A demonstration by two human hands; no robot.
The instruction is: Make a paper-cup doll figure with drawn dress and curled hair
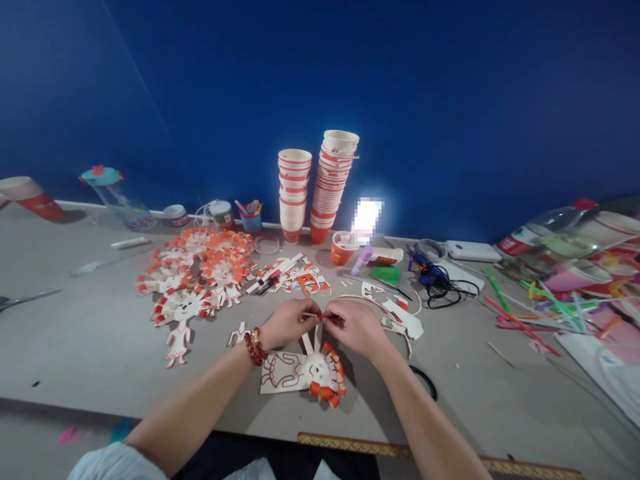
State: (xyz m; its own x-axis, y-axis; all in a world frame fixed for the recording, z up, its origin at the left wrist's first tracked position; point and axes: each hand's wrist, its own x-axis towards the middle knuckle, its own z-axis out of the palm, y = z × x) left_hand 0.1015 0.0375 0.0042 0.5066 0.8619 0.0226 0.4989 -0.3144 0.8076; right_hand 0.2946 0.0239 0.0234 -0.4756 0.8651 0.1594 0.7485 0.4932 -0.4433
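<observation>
A cut-open paper cup doll (316, 368) lies on the table below my hands, with a smiling face drawn on its round base and curled orange-tipped strips on its right side. Straight strips rise from the face toward my fingers. My left hand (290, 325), beaded bracelets at the wrist, is closed in a pinch on a thin stick (309, 314) at the end of one strip. Opposite it, my right hand (356, 328) pinches the same stick and strip end; its fingers partly hide them. Left of the face, a white panel (283, 372) carries a drawn dress and legs.
Finished paper dolls (185, 307) pile up at left. Paper scraps (305, 273) lie ahead, before two cup stacks (295, 193) (333, 187). A glue stick (363, 260), a blue glue gun (427, 270) with black cord and colourful straws (520, 323) are to the right.
</observation>
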